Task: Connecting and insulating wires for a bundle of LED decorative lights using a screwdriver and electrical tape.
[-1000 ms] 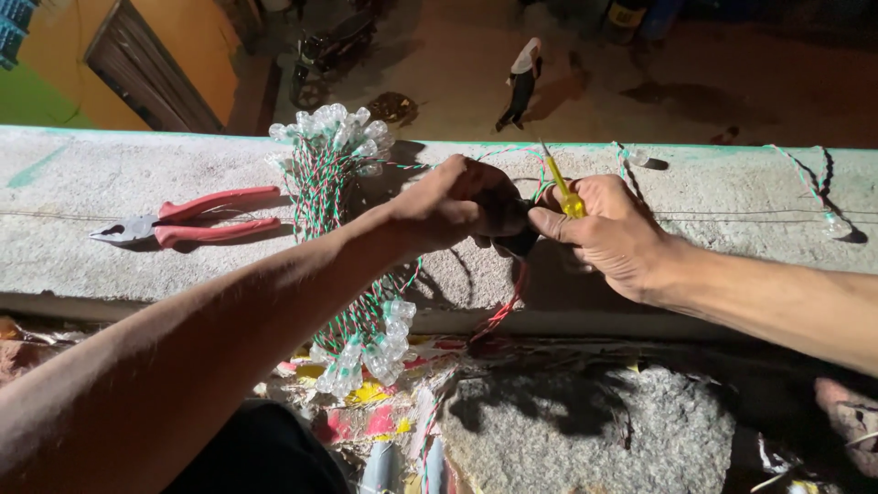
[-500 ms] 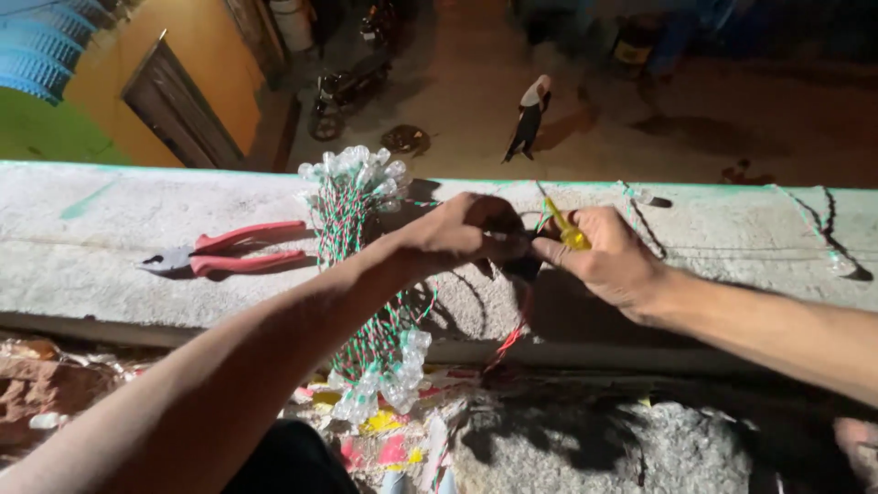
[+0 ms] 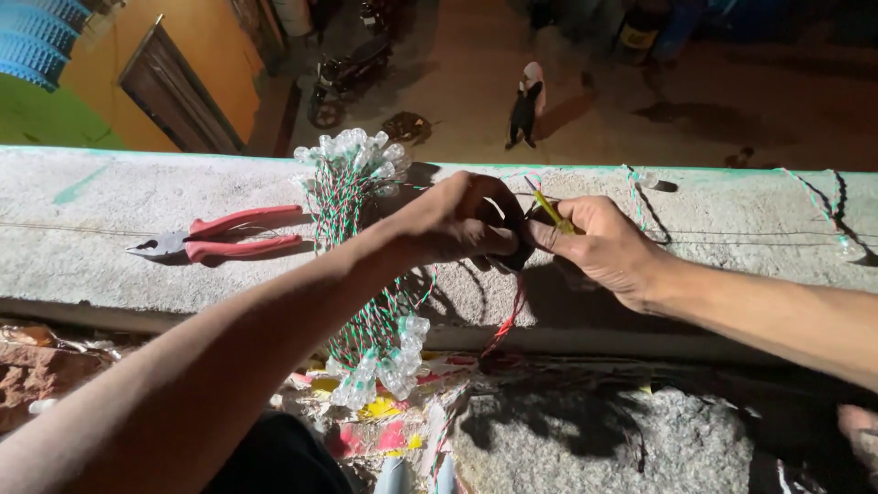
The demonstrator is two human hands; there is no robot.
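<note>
My left hand [image 3: 462,222] is closed around a small dark plug-like piece with a red wire [image 3: 508,316] hanging from it over the ledge's near edge. My right hand [image 3: 604,245] grips a small yellow-handled screwdriver [image 3: 551,210], whose tip points into the piece held by my left hand. Both hands meet above the middle of the concrete parapet ledge [image 3: 110,197]. A bundle of string lights [image 3: 361,265] with clear bulbs and red-green-white wire lies draped over the ledge just left of my left hand.
Red-handled pliers [image 3: 219,240] lie on the ledge at the left. More light wire [image 3: 828,215] runs along the ledge at the right. Far below, a person [image 3: 525,105] stands in the street near a parked motorbike [image 3: 343,78]. Rubble and colourful scraps lie under the ledge.
The view has shifted slightly, so the ledge sits lower and further right in frame. My hands stay together on the plug piece, with the screwdriver tilted a little more upright.
</note>
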